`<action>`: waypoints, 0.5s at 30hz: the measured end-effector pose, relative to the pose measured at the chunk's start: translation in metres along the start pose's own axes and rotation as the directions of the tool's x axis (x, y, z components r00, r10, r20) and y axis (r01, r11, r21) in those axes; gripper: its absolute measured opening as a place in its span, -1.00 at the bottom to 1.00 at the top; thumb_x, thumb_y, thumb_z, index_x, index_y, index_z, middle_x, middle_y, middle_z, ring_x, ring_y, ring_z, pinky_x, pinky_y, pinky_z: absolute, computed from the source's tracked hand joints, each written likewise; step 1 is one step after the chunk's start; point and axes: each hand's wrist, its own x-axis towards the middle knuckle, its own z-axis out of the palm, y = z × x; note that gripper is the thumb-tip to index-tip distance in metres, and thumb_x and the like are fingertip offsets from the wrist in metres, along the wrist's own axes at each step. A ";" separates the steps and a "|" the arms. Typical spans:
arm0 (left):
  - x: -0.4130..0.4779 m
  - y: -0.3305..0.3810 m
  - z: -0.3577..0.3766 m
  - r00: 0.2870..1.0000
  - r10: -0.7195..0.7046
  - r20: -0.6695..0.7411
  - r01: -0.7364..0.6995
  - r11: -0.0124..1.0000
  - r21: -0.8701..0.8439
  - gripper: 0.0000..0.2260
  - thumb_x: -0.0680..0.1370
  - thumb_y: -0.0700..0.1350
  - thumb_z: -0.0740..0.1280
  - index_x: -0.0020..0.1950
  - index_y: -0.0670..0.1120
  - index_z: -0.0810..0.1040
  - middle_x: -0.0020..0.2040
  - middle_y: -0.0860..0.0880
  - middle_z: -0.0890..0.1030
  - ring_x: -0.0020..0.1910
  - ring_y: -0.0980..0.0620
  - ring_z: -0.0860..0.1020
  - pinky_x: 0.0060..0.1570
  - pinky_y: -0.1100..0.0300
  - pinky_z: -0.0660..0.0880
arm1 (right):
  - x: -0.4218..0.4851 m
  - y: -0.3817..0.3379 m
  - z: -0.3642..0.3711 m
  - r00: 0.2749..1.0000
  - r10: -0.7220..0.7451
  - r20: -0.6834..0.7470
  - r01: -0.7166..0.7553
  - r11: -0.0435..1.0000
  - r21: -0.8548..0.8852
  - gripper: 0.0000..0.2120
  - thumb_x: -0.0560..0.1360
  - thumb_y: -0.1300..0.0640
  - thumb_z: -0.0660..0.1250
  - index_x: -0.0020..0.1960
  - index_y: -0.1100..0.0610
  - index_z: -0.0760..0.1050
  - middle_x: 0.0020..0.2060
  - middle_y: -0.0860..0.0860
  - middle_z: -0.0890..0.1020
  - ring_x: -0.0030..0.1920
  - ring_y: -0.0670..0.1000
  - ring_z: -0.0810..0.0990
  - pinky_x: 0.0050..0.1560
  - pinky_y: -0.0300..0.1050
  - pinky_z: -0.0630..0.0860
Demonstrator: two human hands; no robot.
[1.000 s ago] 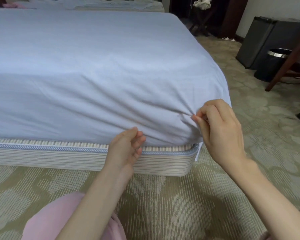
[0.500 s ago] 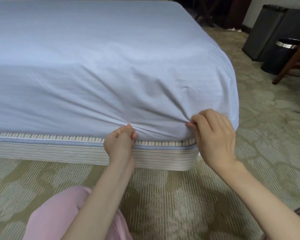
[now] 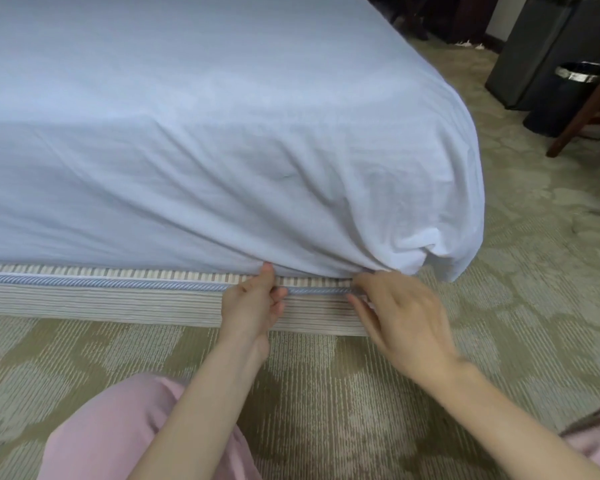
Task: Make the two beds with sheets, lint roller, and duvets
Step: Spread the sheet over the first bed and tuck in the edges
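Observation:
A pale blue sheet covers the mattress and hangs over its near side and right corner, where it bunches in loose folds. My left hand is at the sheet's lower edge, thumb up against the hem and fingers curled below it. My right hand, slightly blurred, reaches to the hem near the corner, its fingertips at the gap between the mattress and the striped bed base. No lint roller or duvet is in view.
Patterned green carpet lies in front of the bed. At the right stand a dark cabinet, a black bin and a wooden chair leg. My pink-clothed knee is at the bottom left.
Both hands dropped from pinching the sheet on the mattress side to its lower hem at the bed base. The right hand let go of its pinch. The view moved closer.

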 end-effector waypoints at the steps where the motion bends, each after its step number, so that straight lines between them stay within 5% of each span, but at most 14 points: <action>1: 0.002 0.000 0.000 1.000 -0.019 0.008 0.019 1.000 0.004 -0.87 0.55 -0.11 0.35 -0.14 -0.15 0.51 -0.25 -0.04 0.56 -0.31 0.09 0.53 -0.26 0.26 0.53 | -0.002 0.001 0.005 0.999 0.011 0.038 -0.010 1.000 -0.028 -0.83 0.48 0.09 0.32 -0.05 0.20 0.57 -0.28 0.05 0.55 -0.29 0.09 0.53 -0.32 -0.06 0.44; 8: 0.008 -0.004 0.003 0.991 0.087 -0.098 -0.086 0.996 0.014 -0.81 0.55 -0.23 0.34 -0.28 -0.17 0.51 -0.34 -0.07 0.58 -0.37 0.10 0.54 -0.34 0.33 0.52 | 0.009 0.023 0.037 0.985 -0.116 -0.131 0.082 0.967 -0.239 -0.87 0.34 0.30 0.50 -0.14 0.18 0.64 -0.40 0.03 0.53 -0.40 0.05 0.50 -0.42 -0.11 0.34; 15: 0.012 -0.010 -0.004 0.992 0.083 -0.094 -0.077 0.995 0.060 -0.82 0.56 -0.25 0.31 -0.24 -0.19 0.51 -0.33 -0.06 0.57 -0.39 0.11 0.51 -0.33 0.32 0.51 | 0.006 0.027 0.043 0.976 -0.160 -0.145 0.128 0.969 -0.210 -0.91 0.39 0.34 0.44 -0.15 0.19 0.64 -0.37 0.04 0.56 -0.37 0.04 0.50 -0.37 -0.13 0.31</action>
